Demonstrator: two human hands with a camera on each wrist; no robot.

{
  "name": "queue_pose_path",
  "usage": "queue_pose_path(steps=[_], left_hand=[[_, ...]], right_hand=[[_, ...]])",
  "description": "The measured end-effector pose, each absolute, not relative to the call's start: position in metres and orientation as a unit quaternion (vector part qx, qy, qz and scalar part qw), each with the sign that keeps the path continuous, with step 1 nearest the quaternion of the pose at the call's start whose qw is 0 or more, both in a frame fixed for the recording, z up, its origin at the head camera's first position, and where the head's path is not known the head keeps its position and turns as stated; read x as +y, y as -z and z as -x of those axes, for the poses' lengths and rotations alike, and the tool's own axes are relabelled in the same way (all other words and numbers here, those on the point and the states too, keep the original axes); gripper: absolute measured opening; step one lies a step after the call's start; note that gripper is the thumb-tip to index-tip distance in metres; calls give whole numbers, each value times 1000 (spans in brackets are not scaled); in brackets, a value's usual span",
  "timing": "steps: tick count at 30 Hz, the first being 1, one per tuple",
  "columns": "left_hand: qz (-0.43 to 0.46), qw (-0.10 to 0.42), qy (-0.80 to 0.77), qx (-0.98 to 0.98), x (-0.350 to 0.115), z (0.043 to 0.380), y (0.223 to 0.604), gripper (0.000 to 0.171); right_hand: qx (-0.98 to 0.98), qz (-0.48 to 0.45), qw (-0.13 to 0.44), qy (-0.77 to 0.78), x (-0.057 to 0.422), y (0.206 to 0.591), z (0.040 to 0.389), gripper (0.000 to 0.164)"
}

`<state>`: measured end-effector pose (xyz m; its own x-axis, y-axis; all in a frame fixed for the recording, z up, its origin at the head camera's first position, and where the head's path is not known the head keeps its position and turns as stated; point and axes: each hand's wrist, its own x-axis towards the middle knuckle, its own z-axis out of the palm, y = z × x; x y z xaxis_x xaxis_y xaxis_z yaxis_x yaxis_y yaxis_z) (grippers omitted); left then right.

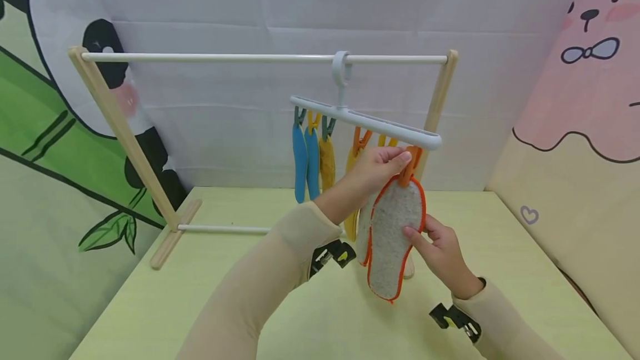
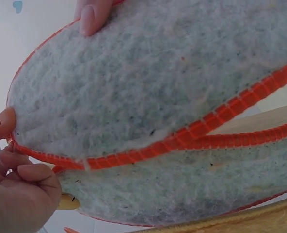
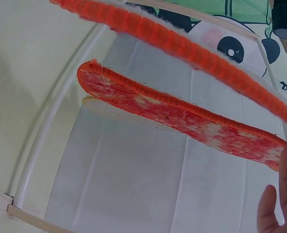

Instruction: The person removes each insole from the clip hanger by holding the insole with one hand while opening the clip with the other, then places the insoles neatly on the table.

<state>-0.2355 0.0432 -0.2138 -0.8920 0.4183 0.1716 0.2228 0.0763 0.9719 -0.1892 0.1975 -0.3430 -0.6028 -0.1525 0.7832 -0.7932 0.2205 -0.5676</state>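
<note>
A grey felt insole [image 1: 395, 232] with orange edging hangs upright beneath an orange clothespin [image 1: 411, 164] at the lower right end of the white hanger [image 1: 390, 124]. My left hand [image 1: 372, 174] pinches that clothespin. With thumb in front and fingers behind, my right hand [image 1: 442, 251] grips the insole's right edge. A second grey insole [image 2: 182, 179] hangs right behind the first; its reddish other face [image 3: 182, 116] shows in the right wrist view. Farther left on the hanger, blue insoles [image 1: 300, 163] and yellow-brown insoles [image 1: 327, 163] hang from clothespins.
The hanger hooks over the white top rod [image 1: 215, 58] of a wooden-ended rack and tilts down to the right. A slanted wooden post [image 1: 125, 138] stands at the left. A lower rod [image 1: 225, 229] runs above the pale yellow table [image 1: 135, 315]. Printed cloth walls surround it.
</note>
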Motion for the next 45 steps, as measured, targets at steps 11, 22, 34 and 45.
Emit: queue_pose_path(steps=[11, 22, 34, 45], left_hand=[[-216, 81, -650, 724, 43, 233, 213, 30], [-210, 70, -651, 726, 45, 233, 215, 29], [-211, 58, -660, 719, 46, 233, 215, 28], [-214, 55, -664, 715, 48, 232, 215, 27]], right_hand=[[-722, -320, 300, -534, 197, 344, 188, 10], [-726, -315, 301, -532, 197, 345, 186, 11], [-717, -319, 311, -536, 198, 346, 186, 11], [-722, -309, 310, -536, 199, 346, 185, 11]])
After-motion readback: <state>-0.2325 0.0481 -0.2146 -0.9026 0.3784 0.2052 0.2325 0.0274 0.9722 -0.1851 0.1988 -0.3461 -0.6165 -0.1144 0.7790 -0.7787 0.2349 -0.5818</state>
